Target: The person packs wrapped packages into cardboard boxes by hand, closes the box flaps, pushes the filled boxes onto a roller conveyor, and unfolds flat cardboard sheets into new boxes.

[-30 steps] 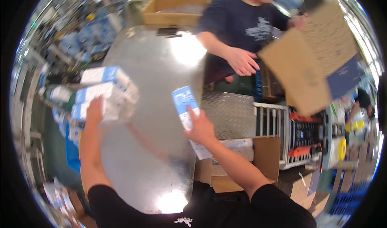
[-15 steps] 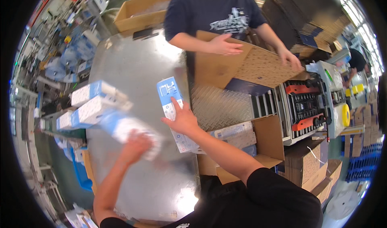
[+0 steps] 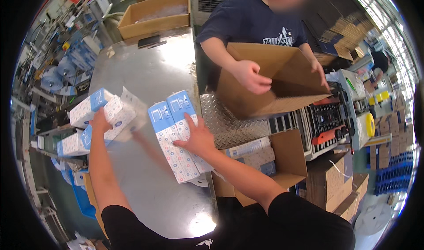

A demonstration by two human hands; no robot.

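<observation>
Two long blue-and-white cartons lie side by side on the metal table: a left carton (image 3: 167, 150) and a right carton (image 3: 180, 103). My right hand (image 3: 201, 139) rests across them, thumb and fingers spread, the thumb on the left carton. At the table's left side my left hand (image 3: 100, 123) grips the blue part of another carton (image 3: 118, 121). Beside it are an upper carton (image 3: 84, 115) and a lower carton (image 3: 70, 145). Clear wrap shows faintly at the gripped carton's far end.
Across the table a co-worker holds an opened cardboard box (image 3: 251, 91). Near my right forearm stands an open box (image 3: 289, 150) with cartons inside. A roller conveyor (image 3: 304, 133) lies to the right. The metal table (image 3: 145, 206) has a large cardboard box (image 3: 154, 24) at its far end.
The carton from my left hand now lies alongside the one under my right hand. My left hand has moved left to another carton. The co-worker's flat cardboard has been opened into a box.
</observation>
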